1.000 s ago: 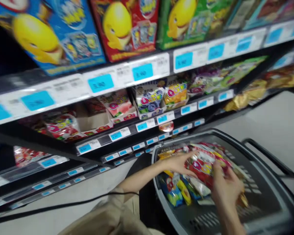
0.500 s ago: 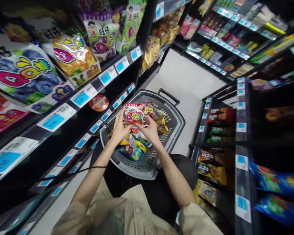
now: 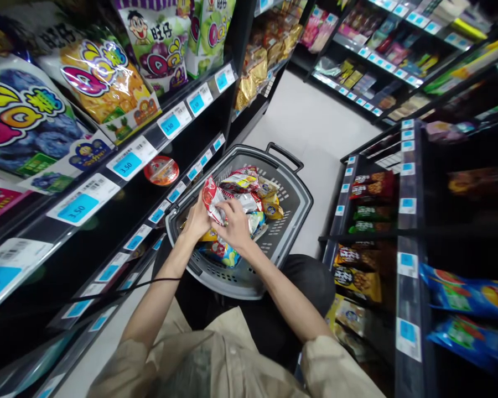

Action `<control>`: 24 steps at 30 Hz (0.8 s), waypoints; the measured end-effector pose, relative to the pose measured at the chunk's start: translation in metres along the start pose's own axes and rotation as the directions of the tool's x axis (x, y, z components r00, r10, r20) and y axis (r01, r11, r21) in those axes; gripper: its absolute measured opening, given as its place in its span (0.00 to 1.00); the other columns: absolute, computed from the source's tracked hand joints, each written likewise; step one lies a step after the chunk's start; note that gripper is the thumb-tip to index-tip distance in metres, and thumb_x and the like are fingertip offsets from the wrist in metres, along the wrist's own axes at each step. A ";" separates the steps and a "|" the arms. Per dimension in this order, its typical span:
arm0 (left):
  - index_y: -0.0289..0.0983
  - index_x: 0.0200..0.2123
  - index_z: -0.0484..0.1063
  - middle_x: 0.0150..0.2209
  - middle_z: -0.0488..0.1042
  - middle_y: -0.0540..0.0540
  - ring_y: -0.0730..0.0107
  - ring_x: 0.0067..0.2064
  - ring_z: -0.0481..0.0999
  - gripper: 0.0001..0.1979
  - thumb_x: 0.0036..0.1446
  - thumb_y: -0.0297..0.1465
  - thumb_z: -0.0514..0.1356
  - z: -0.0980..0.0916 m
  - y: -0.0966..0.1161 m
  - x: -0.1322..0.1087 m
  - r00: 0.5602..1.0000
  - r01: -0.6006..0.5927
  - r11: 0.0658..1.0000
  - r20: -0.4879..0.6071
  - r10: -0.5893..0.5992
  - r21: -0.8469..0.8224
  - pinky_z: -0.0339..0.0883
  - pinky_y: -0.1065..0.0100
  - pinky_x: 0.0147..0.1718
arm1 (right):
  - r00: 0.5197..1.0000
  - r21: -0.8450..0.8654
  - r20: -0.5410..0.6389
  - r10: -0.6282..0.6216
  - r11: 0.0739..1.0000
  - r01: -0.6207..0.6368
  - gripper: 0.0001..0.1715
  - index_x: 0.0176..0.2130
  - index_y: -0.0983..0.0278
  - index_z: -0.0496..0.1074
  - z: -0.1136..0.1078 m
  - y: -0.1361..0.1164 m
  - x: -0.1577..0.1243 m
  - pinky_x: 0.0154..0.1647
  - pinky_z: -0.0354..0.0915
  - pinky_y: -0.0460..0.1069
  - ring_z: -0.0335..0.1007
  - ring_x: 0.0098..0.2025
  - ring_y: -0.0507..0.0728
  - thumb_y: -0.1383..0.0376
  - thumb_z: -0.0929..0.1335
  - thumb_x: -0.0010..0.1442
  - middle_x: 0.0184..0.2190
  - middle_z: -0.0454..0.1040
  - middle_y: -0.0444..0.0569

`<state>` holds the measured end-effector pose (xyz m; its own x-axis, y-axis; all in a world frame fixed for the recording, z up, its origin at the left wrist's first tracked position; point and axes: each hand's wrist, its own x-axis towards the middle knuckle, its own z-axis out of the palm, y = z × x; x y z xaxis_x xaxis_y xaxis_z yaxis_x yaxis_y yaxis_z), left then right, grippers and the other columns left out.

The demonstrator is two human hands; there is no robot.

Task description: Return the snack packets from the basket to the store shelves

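Note:
My left hand (image 3: 198,222) is closed round the edge of a red and white gummy candy bag (image 3: 211,198), which stands tilted above the basket so its front is turned aside. My right hand (image 3: 235,225) has its fingers curled against the near side of that bag, with the thumb close to my left hand. Under both hands is a grey shopping basket (image 3: 288,243) on the floor between my knees. Several packets lie in it: a red and yellow packet (image 3: 241,179), a yellow bag (image 3: 274,209) and a blue packet (image 3: 222,254), partly covered by my hands.
On the left, a shelf with price tags (image 3: 128,157) holds a pineapple candy bag (image 3: 103,77), a blueberry candy bag (image 3: 29,119) and a grape candy bag (image 3: 160,41). A round red lid (image 3: 161,170) shows below. Snack racks (image 3: 406,204) line the right; pale floor (image 3: 302,110) lies ahead.
The candy bag, whose front faced me, has been turned on edge to the left. My right hand has moved left, closer to my left hand. The view has shifted slightly.

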<state>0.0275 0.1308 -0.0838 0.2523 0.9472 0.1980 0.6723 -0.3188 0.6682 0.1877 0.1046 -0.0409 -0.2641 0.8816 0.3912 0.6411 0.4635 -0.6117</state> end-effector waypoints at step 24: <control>0.41 0.77 0.47 0.76 0.52 0.39 0.52 0.69 0.70 0.47 0.55 0.18 0.54 -0.017 0.022 0.006 0.992 -0.068 0.995 0.114 0.060 0.070 0.74 0.57 0.62 | 0.984 0.007 0.172 0.039 0.999 -0.041 0.34 0.66 0.73 0.63 0.013 0.016 -0.003 0.67 0.67 0.65 0.67 0.66 0.68 0.63 0.64 0.63 0.64 0.70 0.68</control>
<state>0.0320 0.1303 -0.0558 0.3701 0.9161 0.1545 0.7005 -0.3844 0.6013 0.1894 0.1108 -0.0612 -0.3586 0.9014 0.2428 0.6464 0.4274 -0.6321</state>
